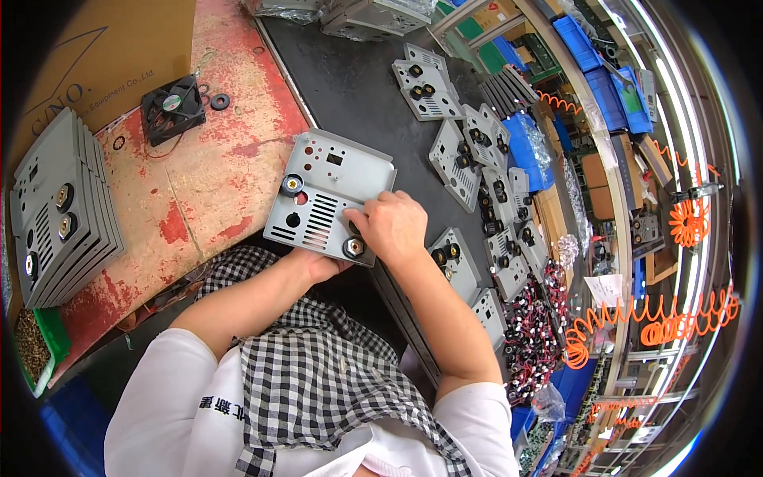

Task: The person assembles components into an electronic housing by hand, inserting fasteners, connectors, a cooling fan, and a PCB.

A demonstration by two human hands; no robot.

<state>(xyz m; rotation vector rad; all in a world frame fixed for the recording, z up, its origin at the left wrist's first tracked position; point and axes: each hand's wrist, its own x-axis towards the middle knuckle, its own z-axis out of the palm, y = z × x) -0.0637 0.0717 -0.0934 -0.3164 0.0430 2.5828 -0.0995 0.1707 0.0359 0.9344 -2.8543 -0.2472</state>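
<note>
A grey sheet-metal panel point(350, 171) with a bent edge, slots and round holes is held tilted at the front edge of the workbench. One black-ringed terminal with a brass centre point(292, 185) sits at its left side, and a terminal with a metal hex nut point(354, 247) at its lower right. My left hand point(315, 265) supports the panel from below, its fingers hidden under it. My right hand point(394, 228) closes over the panel's right side, fingers curled and thumb against the face just above the hex nut; anything small inside the grip is hidden.
At left stands a stack of similar panels point(60, 211) beside a cardboard box point(103, 60). A black fan point(172, 109) and a black ring point(220, 102) lie on the worn red bench point(238, 171). Rightward are several fitted panels point(457, 163), bundled wires point(534, 342) and orange coiled hoses point(660, 330).
</note>
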